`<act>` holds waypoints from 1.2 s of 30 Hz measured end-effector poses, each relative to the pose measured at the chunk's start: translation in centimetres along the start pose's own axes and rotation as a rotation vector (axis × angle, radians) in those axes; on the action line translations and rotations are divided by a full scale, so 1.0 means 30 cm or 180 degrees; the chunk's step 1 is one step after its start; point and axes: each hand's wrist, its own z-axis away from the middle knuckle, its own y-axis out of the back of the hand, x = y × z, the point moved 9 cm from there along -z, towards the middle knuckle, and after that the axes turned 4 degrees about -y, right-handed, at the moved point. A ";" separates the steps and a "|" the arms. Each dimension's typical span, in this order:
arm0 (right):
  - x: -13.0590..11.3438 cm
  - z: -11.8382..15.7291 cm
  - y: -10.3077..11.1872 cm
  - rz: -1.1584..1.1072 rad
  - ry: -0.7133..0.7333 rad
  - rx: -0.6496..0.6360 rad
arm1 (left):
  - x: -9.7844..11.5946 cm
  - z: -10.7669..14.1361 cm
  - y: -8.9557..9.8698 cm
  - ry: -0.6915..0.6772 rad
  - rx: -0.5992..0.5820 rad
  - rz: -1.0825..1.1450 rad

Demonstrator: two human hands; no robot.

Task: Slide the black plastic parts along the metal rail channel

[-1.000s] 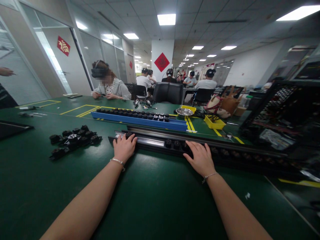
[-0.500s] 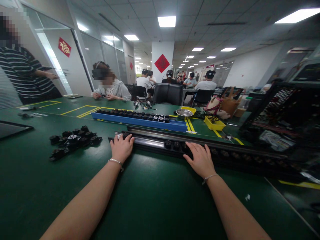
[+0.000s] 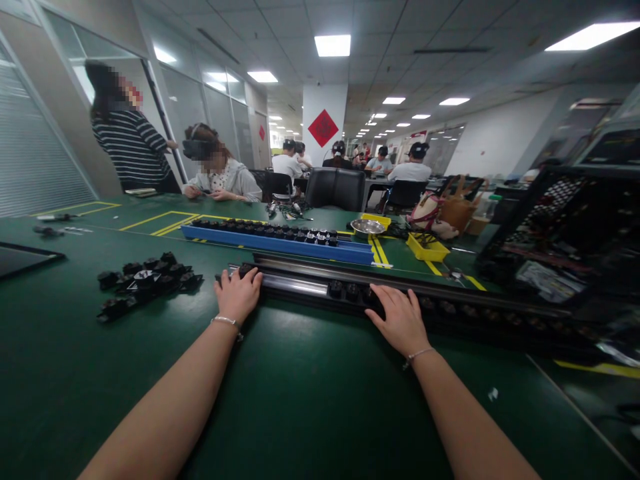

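A long black channel [image 3: 295, 301] with a bright metal strip [image 3: 297, 285] along it lies across the table before me. At its left end my left hand [image 3: 237, 297] has its fingers closed around a small black block-like part [image 3: 247, 269], mostly covered by the fingers. Farther right, my right hand [image 3: 400, 317] lies on the channel with fingers stretched out and slightly apart, touching a black part there. Between my hands, small round-topped black parts [image 3: 352, 291] sit in the channel. More of them line it to the right, dim in shadow.
Loose black parts [image 3: 150, 280] are heaped at left. Behind the channel stands a blue tray [image 3: 275, 248] filled with similar parts, near a metal bowl [image 3: 368, 227] and yellow bin [image 3: 429, 248]. A dark open-fronted case [image 3: 545, 233] stands right. A co-worker [image 3: 220, 170] sits across the table.
My left hand has shifted slightly left along the channel with the black part. My right hand stays in place. The person in the striped top has moved right, towards the door.
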 end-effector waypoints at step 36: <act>0.003 0.000 0.000 -0.0018 -0.0015 -0.0048 | -0.090 -0.032 0.000 0.0318 0.0042 0.0332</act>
